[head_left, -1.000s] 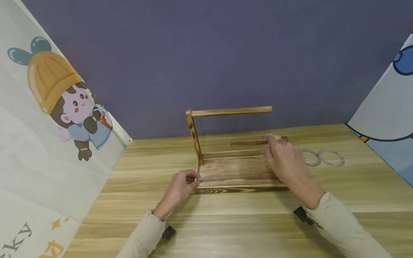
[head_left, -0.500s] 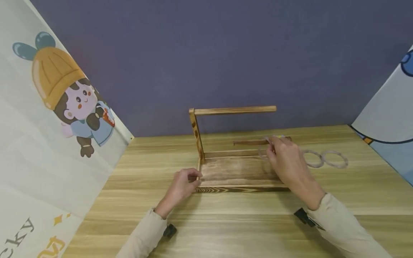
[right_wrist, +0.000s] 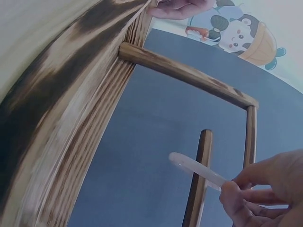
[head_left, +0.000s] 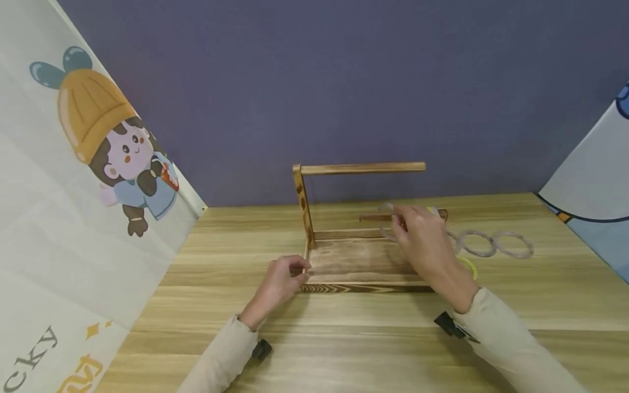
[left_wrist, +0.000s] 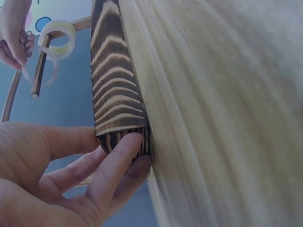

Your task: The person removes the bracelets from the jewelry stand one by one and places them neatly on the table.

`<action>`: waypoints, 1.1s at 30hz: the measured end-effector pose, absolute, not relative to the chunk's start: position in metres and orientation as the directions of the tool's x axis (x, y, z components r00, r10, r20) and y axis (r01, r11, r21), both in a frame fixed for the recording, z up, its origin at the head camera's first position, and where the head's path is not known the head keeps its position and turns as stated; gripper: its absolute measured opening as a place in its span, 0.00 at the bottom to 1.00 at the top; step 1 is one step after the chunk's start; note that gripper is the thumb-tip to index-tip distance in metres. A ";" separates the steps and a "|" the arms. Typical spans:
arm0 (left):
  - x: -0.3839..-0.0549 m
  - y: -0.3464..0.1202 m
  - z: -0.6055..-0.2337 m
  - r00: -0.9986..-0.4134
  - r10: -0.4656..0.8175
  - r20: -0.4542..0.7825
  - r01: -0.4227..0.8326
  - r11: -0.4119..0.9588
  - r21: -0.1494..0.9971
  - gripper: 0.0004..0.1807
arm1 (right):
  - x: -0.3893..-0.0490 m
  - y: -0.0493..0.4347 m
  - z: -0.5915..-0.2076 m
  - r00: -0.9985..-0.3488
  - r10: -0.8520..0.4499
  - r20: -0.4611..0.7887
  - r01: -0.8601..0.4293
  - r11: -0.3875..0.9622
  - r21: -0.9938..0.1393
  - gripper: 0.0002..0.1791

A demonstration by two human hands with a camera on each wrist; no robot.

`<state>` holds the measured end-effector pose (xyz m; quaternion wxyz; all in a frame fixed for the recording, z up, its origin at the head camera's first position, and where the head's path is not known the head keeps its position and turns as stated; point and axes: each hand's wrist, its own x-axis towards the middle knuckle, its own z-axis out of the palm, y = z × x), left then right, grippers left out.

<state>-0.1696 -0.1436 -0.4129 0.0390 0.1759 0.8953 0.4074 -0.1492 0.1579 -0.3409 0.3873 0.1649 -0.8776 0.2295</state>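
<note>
A brown wooden rack stands on the table, with a tray-like base (head_left: pixel 358 259), one upright post (head_left: pixel 302 207), a top bar (head_left: pixel 363 168) and a shorter lower rod (head_left: pixel 374 218). My left hand (head_left: pixel 280 284) grips the base's front left corner; in the left wrist view its fingers (left_wrist: pixel 109 175) wrap the striped end. My right hand (head_left: pixel 425 240) pinches a clear ring (right_wrist: pixel 191 166), which appears to encircle the lower rod in the right wrist view. Another clear, yellowish ring (left_wrist: pixel 71 38) hangs farther along that rod. The right hand hides part of the rod.
Clear rings (head_left: pixel 513 244) lie on the wooden table (head_left: pixel 344 349) to the right of the rack. A yellow ring (head_left: pixel 473 267) shows beside my right wrist. A dark blue panel (head_left: pixel 344 82) stands behind, with printed panels on both sides.
My right hand has moved left along the lower rod with the clear ring. The yellow ring by the wrist has come into sight. My left hand keeps its grip on the corner.
</note>
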 end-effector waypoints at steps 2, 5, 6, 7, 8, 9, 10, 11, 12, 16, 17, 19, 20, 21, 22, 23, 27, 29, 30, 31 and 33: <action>-0.169 -0.143 -0.413 -0.934 0.349 0.076 0.284 0.600 0.748 0.08 | -0.151 0.154 -0.340 -0.644 -0.115 0.756 -0.473 0.837 -0.275 0.04; -0.169 -0.143 -0.412 -0.933 0.350 0.078 0.290 0.606 0.741 0.08 | -0.155 0.148 -0.339 -0.648 -0.126 0.751 -0.481 0.832 -0.276 0.04; -0.170 -0.143 -0.412 -0.932 0.355 0.080 0.293 0.603 0.742 0.08 | -0.156 0.146 -0.339 -0.649 -0.130 0.750 -0.488 0.827 -0.278 0.04; -0.170 -0.143 -0.412 -0.931 0.356 0.081 0.295 0.603 0.741 0.08 | -0.157 0.144 -0.338 -0.648 -0.134 0.749 -0.496 0.822 -0.281 0.04; -0.170 -0.143 -0.412 -0.930 0.357 0.083 0.298 0.604 0.739 0.08 | -0.159 0.142 -0.338 -0.647 -0.138 0.750 -0.502 0.818 -0.283 0.05; -0.170 -0.143 -0.412 -0.929 0.359 0.087 0.303 0.609 0.733 0.08 | -0.160 0.140 -0.337 -0.646 -0.141 0.750 -0.507 0.814 -0.283 0.05; -0.170 -0.143 -0.412 -0.929 0.359 0.087 0.304 0.609 0.733 0.08 | -0.160 0.138 -0.336 -0.643 -0.142 0.752 -0.511 0.811 -0.284 0.05; -0.171 -0.143 -0.412 -0.929 0.360 0.088 0.305 0.609 0.732 0.08 | -0.161 0.136 -0.336 -0.641 -0.144 0.754 -0.515 0.809 -0.283 0.06; -0.171 -0.143 -0.412 -0.929 0.360 0.088 0.305 0.608 0.733 0.08 | -0.161 0.135 -0.335 -0.640 -0.145 0.754 -0.519 0.806 -0.284 0.06; -0.170 -0.143 -0.412 -0.931 0.355 0.081 0.298 0.615 0.730 0.08 | -0.161 0.133 -0.333 -0.644 -0.139 0.752 -0.518 0.802 -0.296 0.07; -0.170 -0.144 -0.412 -0.931 0.355 0.080 0.297 0.614 0.731 0.08 | -0.160 0.133 -0.333 -0.646 -0.137 0.751 -0.522 0.797 -0.304 0.07; -0.170 -0.144 -0.412 -0.933 0.353 0.077 0.293 0.614 0.733 0.08 | -0.158 0.135 -0.332 -0.644 -0.133 0.753 -0.526 0.791 -0.311 0.08; -0.169 -0.144 -0.412 -0.933 0.352 0.075 0.290 0.613 0.735 0.08 | -0.157 0.137 -0.331 -0.643 -0.131 0.755 -0.530 0.788 -0.314 0.08; -0.169 -0.144 -0.412 -0.933 0.352 0.076 0.291 0.613 0.735 0.08 | -0.155 0.139 -0.330 -0.639 -0.130 0.758 -0.533 0.786 -0.315 0.08; -0.169 -0.144 -0.412 -0.933 0.353 0.076 0.291 0.612 0.735 0.08 | -0.154 0.142 -0.329 -0.635 -0.131 0.761 -0.538 0.783 -0.314 0.08; -0.169 -0.144 -0.412 -0.933 0.353 0.076 0.292 0.612 0.735 0.08 | -0.152 0.144 -0.328 -0.630 -0.132 0.765 -0.540 0.783 -0.310 0.08; -0.169 -0.144 -0.411 -0.934 0.351 0.072 0.288 0.614 0.735 0.08 | -0.143 0.158 -0.323 -0.617 -0.142 0.774 -0.546 0.786 -0.291 0.08; -0.168 -0.143 -0.411 -0.935 0.348 0.066 0.280 0.610 0.741 0.08 | -0.138 0.167 -0.321 -0.614 -0.146 0.775 -0.549 0.785 -0.287 0.08; -0.168 -0.143 -0.411 -0.935 0.347 0.065 0.278 0.610 0.742 0.08 | -0.136 0.171 -0.319 -0.613 -0.148 0.776 -0.551 0.784 -0.286 0.09; -0.168 -0.143 -0.411 -0.936 0.347 0.060 0.272 0.605 0.748 0.09 | -0.133 0.175 -0.318 -0.612 -0.149 0.777 -0.552 0.783 -0.285 0.09; -0.168 -0.142 -0.411 -0.936 0.348 0.059 0.271 0.601 0.751 0.09 | -0.127 0.185 -0.317 -0.620 -0.144 0.771 -0.545 0.786 -0.291 0.11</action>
